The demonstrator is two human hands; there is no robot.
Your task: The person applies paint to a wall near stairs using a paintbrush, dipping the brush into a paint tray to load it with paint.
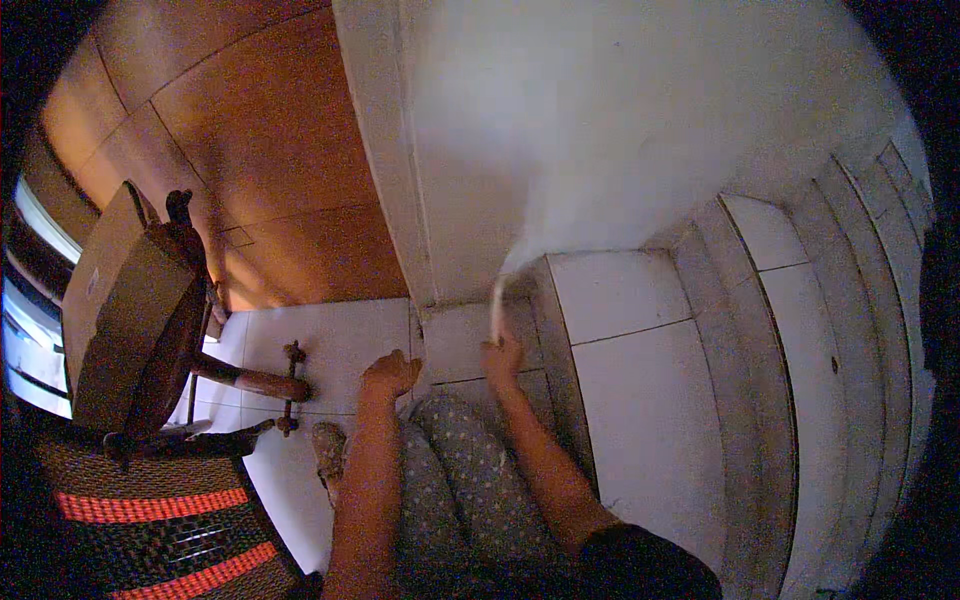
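My right hand (503, 355) grips a long, pale, curved thing (498, 305), too blurred to identify, which runs upward into a whitish haze (560, 200) across the pale wall at the top. My left hand (390, 373) is lower and to the left, its fingers curled; whether anything is inside them is hidden. Below both hands show my legs in grey dotted trousers (450, 480), with part of a foot at the left.
Tiled steps (630, 400) rise on the right. On the left stand a brown cardboard object (130, 300), dark furniture with wooden legs (250, 380), and a woven seat with red bands (160, 500). An orange tiled surface (270, 140) fills the upper left, above white floor tiles (300, 330).
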